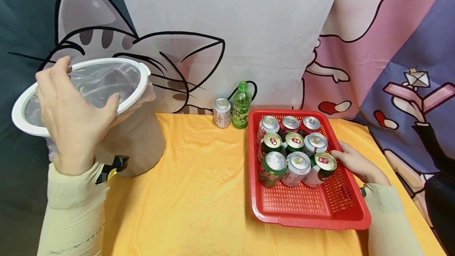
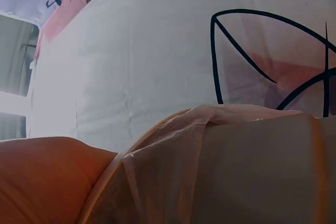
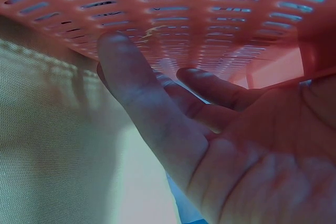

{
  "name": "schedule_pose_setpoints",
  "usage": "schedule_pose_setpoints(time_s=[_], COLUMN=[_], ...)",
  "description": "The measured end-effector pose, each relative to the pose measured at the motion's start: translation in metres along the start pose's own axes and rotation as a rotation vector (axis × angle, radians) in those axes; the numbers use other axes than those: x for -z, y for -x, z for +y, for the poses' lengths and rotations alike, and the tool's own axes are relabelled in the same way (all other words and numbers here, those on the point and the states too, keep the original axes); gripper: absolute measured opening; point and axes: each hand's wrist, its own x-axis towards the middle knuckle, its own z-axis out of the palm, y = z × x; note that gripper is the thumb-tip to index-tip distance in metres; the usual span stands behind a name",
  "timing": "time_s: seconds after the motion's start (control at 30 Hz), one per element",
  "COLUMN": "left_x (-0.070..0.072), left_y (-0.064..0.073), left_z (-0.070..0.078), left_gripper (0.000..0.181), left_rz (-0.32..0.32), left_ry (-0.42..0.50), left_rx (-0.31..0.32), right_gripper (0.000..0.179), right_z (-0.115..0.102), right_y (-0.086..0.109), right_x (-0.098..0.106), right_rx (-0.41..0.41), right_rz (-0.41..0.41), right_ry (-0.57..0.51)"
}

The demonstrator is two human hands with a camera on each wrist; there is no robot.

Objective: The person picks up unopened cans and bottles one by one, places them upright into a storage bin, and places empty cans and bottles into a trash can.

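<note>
My left hand (image 1: 72, 110) is spread over the left side of a grey bin's white rim (image 1: 136, 96), thumb at the near edge. Part of the rim is hidden behind it. A clear plastic liner (image 1: 106, 80) drapes over the rim; in the left wrist view the liner (image 2: 163, 177) hangs down the outer wall. At the right, my right hand (image 1: 355, 161) holds the side of a red basket (image 1: 362, 220), its fingers (image 3: 126, 72) against the slotted plastic. Several drink cans (image 1: 298, 163) stand upright in the basket's back part.
Behind the middle of the yellow cloth (image 1: 185, 200) a white can (image 1: 222, 113) stands beside a green plastic bottle (image 1: 241, 106), both left of the basket. Printed fabric (image 1: 249, 19) closes off the back and the right side.
</note>
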Motion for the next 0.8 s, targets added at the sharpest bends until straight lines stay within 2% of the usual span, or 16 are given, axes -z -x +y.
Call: schedule_pose_setpoints(time_s=[0.8], left_x=[-0.0022], left_y=[0.0035], left_z=[-0.0007], left_gripper=[0.072], left_rz=[-0.027], left_ry=[0.026], left_rx=[-0.018], right_gripper=[0.051], right_z=[0.0032], right_y=[-0.0013], right_x=[0.0011], right_rx=[-0.008], right_rz=[-0.005], right_ry=[-0.01])
